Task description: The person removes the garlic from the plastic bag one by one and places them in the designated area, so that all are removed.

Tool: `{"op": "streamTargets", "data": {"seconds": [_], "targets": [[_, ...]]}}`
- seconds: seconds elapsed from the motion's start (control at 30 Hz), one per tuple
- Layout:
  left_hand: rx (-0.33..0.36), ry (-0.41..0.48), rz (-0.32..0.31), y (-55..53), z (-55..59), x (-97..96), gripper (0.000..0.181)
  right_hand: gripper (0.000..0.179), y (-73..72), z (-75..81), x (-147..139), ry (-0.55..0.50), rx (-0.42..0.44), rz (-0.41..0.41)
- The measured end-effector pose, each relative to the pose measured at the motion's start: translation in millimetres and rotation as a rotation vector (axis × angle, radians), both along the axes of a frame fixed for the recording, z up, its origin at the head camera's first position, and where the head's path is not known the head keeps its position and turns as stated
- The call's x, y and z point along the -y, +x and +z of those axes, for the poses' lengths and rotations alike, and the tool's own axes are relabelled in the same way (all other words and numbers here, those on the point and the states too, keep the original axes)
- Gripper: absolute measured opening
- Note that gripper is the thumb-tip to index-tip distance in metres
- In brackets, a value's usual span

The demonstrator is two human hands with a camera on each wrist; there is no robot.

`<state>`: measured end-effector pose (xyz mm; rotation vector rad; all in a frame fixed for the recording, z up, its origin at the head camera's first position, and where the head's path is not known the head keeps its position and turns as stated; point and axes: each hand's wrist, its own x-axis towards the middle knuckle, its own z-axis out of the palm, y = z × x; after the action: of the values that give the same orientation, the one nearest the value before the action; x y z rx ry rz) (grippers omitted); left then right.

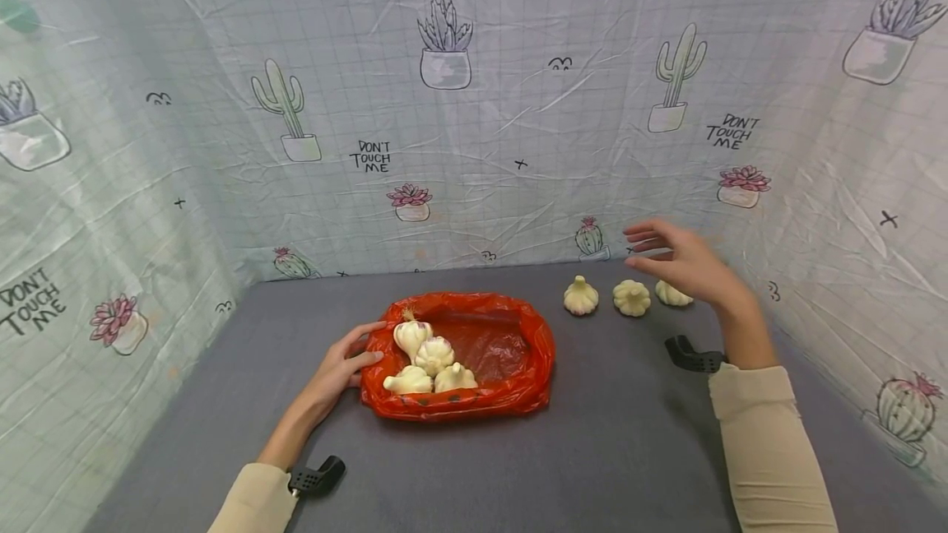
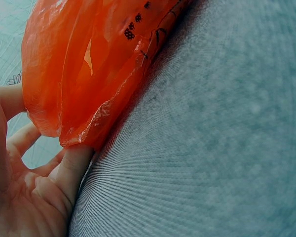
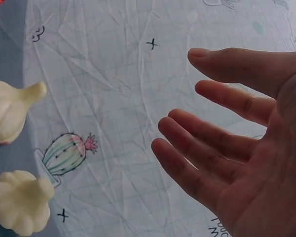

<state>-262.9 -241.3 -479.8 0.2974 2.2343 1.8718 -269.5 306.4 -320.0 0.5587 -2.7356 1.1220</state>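
A red bag (image 1: 504, 350) stands on the desk (image 1: 592, 451), its mouth spread wide and facing up. Four bulbs of garlic lie inside, all toward its left: a first bulb (image 1: 411, 339) with a tuft at its tip, a second bulb (image 1: 435, 355) just beside it, and, nearer the person, a third bulb (image 1: 409, 382) and a fourth bulb (image 1: 455, 378).

The left hand (image 1: 336, 368) is at the bag's left end, its fingers spread and touching the red plastic. The thumb and one finger reach its rim; in the left wrist view parts of the other fingers are hidden behind the bag, so their grip there cannot be told.

Right of the bag, well apart from it, three more bulbs stand in a row along the far side of the desk: a near-left bulb (image 1: 581, 296), a middle bulb (image 1: 631, 298) and an end bulb (image 1: 673, 294), partly hidden by the right hand (image 1: 685, 263). That hand is raised, its fingers loosely extended and its thumb held apart from them.

Black wrist cameras (image 1: 693, 354) sit below both hands, beside beige sleeves (image 1: 766, 451). Behind the desk hangs a pale cloth (image 1: 504, 130) printed with potted cacti and "DON'T TOUCH ME".
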Motion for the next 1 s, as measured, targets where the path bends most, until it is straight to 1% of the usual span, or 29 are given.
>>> {"op": "streamTargets", "data": {"seconds": [0.4, 0.83, 1.0], "targets": [[-0.004, -0.001, 0.003, -1.0, -0.9, 0.1, 0.059, 0.052, 3.2, 2.3, 8, 0.008, 0.037, 0.017], [-0.013, -0.002, -0.008, -1.0, -2.0, 2.0, 0.059, 0.049, 2.6, 3.2, 15, 0.015, 0.024, 0.051], [-0.005, -0.002, -0.004, -1.0, -1.9, 1.0, 0.059, 0.048, 1.5, 2.1, 16, 0.023, 0.021, 0.059]]}}
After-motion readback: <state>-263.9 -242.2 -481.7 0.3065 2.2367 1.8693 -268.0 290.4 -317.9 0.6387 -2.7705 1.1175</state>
